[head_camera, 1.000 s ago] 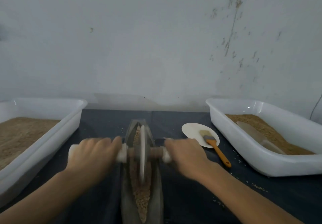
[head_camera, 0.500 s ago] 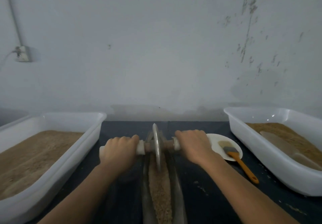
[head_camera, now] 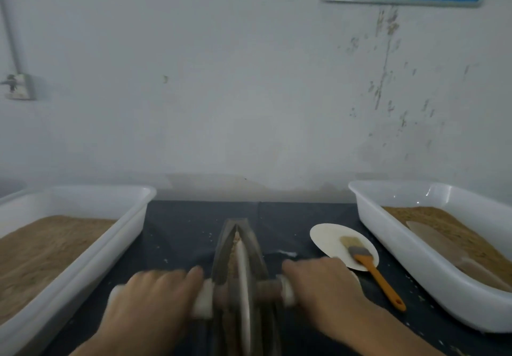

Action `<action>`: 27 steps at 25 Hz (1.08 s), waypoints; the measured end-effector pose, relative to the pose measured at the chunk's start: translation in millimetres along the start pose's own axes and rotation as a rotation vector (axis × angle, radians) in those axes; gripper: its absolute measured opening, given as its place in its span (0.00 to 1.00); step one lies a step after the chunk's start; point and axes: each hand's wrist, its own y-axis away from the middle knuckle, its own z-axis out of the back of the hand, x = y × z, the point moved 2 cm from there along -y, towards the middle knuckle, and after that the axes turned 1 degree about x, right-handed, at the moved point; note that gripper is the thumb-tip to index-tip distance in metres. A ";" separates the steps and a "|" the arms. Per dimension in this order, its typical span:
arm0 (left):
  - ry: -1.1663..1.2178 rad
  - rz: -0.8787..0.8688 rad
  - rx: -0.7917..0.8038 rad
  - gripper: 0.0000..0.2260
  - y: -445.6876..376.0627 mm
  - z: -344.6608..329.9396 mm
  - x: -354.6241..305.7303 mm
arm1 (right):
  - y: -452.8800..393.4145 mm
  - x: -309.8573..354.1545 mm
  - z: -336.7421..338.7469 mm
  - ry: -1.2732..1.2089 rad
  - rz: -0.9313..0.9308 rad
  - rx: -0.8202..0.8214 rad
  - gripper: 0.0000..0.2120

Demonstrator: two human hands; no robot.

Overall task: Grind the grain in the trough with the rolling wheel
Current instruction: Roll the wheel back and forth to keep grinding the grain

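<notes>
Left hand (head_camera: 155, 297) and right hand (head_camera: 321, 286) both clenched round handle (head_camera: 203, 299) ends, either side of wheel (head_camera: 243, 281) standing in trough (head_camera: 221, 247); grain (head_camera: 235, 247) along trough, between two tubs (head_camera: 388, 231).

Trough (head_camera: 221, 250) sits centre on the desk (head_camera: 182, 225), wheel (head_camera: 243, 281) standing in it — one tub (head_camera: 91, 261) to its left, another tub (head_camera: 415, 267) to its right. Between trough and right tub: a plate (head_camera: 327, 238) with a brush (head_camera: 371, 267) lying across it. Wall (head_camera: 235, 92) behind.
</notes>
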 end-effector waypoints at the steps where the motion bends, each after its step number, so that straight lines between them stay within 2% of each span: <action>1: -0.063 -0.036 -0.049 0.16 -20.2 4.9 -1.8 | -14.1 -6.7 -2.4 -0.014 -0.067 -0.022 0.12; 3: -0.085 0.022 -0.036 0.11 -54.5 8.8 -2.0 | -42.9 -14.4 -6.0 0.002 -0.149 -0.085 0.11; 6: 0.014 0.158 -0.029 0.06 -69.5 6.5 7.4 | -63.0 -13.6 1.9 0.097 -0.107 -0.193 0.10; 8: 0.103 0.163 -0.014 0.09 -39.4 -4.3 9.4 | -49.5 -4.4 14.2 0.123 0.002 -0.194 0.10; 10: 0.209 0.131 -0.012 0.11 -9.2 -6.9 1.8 | -19.4 4.6 21.1 0.098 0.069 -0.125 0.10; 12: 0.373 0.152 -0.076 0.12 8.2 -1.4 -7.4 | 13.3 10.0 20.4 0.082 0.097 -0.056 0.09; 13: 0.376 0.103 -0.158 0.19 17.1 3.4 -10.7 | 27.2 10.2 17.7 0.081 0.095 -0.043 0.08; 14: 0.313 0.118 -0.123 0.26 22.6 9.1 -10.3 | 37.2 8.4 14.3 0.070 0.076 -0.046 0.07; 15: 0.205 0.064 -0.011 0.27 25.7 12.1 -8.3 | 42.0 6.7 11.8 0.050 0.044 -0.058 0.07; 17: 0.118 0.069 0.087 0.20 26.1 20.2 -7.0 | 33.4 5.3 11.6 0.041 0.029 -0.088 0.07; 18: 0.055 0.068 0.091 0.15 20.3 23.8 -5.7 | 21.0 2.5 9.2 0.050 0.031 -0.093 0.09; 21: -0.150 0.028 -0.045 0.14 -30.6 12.7 -0.3 | -33.6 -14.0 -2.5 0.045 -0.075 -0.098 0.13; 24: -0.146 0.050 -0.071 0.10 -74.1 12.0 3.5 | -63.7 -24.8 -5.8 0.034 -0.166 -0.131 0.13; 27: -0.054 0.041 -0.081 0.14 -50.3 7.3 4.9 | -33.3 -15.2 -3.5 0.037 -0.082 -0.130 0.12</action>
